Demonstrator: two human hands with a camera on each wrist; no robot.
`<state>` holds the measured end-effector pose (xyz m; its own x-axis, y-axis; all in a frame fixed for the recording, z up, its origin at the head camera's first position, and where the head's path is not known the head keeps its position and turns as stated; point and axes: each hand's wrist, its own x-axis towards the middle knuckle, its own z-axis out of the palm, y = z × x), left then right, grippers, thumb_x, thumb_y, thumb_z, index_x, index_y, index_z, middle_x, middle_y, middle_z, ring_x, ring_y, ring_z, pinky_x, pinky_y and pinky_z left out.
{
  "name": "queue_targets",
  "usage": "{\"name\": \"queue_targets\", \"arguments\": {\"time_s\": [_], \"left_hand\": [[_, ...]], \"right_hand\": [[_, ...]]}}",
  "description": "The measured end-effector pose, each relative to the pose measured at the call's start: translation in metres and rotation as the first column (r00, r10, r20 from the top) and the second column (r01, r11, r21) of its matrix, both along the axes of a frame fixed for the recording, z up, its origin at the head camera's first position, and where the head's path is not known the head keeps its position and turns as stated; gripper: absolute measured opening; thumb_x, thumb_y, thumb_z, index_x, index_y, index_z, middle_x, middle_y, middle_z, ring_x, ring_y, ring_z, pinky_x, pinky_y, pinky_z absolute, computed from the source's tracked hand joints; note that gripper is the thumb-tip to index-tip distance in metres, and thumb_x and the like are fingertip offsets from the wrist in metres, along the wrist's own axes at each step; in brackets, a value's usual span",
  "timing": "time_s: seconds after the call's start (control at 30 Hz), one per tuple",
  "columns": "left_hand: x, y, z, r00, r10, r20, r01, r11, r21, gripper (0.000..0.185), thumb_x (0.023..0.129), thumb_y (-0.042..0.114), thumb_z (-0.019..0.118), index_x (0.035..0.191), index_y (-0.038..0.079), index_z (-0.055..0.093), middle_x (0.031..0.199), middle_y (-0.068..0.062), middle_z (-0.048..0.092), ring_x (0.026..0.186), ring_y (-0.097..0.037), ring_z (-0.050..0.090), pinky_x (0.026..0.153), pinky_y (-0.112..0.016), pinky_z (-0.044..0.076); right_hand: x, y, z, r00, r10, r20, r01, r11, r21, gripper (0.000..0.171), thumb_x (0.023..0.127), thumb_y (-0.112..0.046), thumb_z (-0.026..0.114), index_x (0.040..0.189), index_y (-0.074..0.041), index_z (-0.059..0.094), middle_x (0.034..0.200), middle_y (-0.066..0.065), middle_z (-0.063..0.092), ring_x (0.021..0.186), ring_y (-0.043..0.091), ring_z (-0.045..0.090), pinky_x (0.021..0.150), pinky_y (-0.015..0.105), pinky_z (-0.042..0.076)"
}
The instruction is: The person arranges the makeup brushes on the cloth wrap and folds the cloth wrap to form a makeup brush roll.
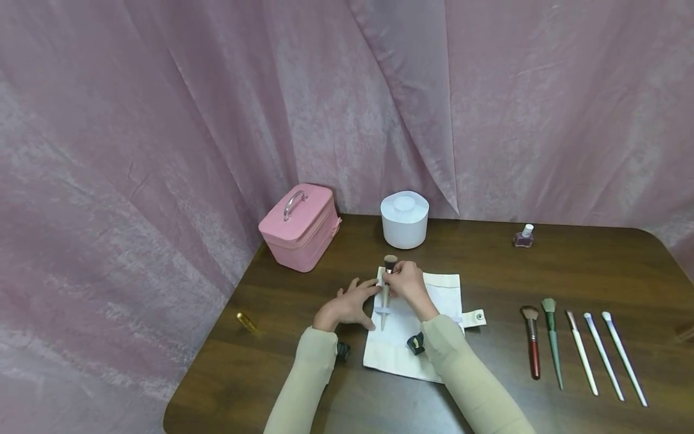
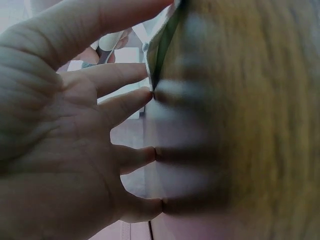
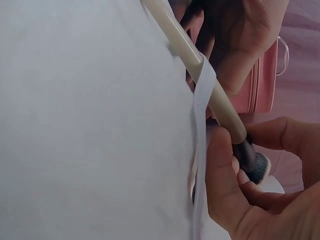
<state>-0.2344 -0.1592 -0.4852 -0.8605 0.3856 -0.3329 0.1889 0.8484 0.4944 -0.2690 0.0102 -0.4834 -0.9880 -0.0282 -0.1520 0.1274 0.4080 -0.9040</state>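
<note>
The right hand (image 1: 408, 282) pinched one brush (image 1: 385, 298) under the white cloth's (image 1: 398, 355) elastic (image 3: 201, 145); the left hand (image 1: 352, 304) spread wide; five brushes (image 1: 582, 354) lay outside.

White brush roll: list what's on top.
A makeup brush, pinched by the right hand, passes under an elastic band. The right arm hides part of the roll; what's there can't be seen.
</note>
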Motion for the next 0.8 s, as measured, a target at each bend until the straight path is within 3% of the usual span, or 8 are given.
{"name": "queue_targets", "arguments": {"time_s": [0.5, 0.8], "left_hand": [[0.002, -0.003, -0.001, 1.000, -0.004, -0.003, 0.004, 1.000, 0.007, 0.089, 0.078, 0.017, 0.089, 0.155, 0.016, 0.044, 0.165, -0.004, 0.026, 0.152, -0.041, 0.008, 0.113, -0.071, 0.013], [0.000, -0.001, -0.002, 1.000, -0.004, -0.008, 0.004, 1.000, 0.004, 0.088, 0.079, 0.019, 0.089, 0.155, 0.020, 0.044, 0.165, -0.003, 0.026, 0.153, -0.040, 0.008, 0.114, -0.070, 0.013]], "right_hand": [[0.008, -0.003, -0.004, 0.994, 0.022, 0.110, -0.019, 1.000, -0.023, 0.019, 0.085, -0.003, 0.074, 0.074, -0.002, 0.059, 0.065, 0.009, 0.061, 0.056, 0.017, 0.064, 0.056, 0.029, 0.057], [0.016, 0.001, 0.001, 0.992, 0.056, 0.111, -0.055, 0.998, -0.007, 0.016, 0.086, -0.004, 0.070, 0.072, 0.000, 0.063, 0.071, 0.011, 0.066, 0.059, 0.020, 0.066, 0.059, 0.029, 0.058]]}}
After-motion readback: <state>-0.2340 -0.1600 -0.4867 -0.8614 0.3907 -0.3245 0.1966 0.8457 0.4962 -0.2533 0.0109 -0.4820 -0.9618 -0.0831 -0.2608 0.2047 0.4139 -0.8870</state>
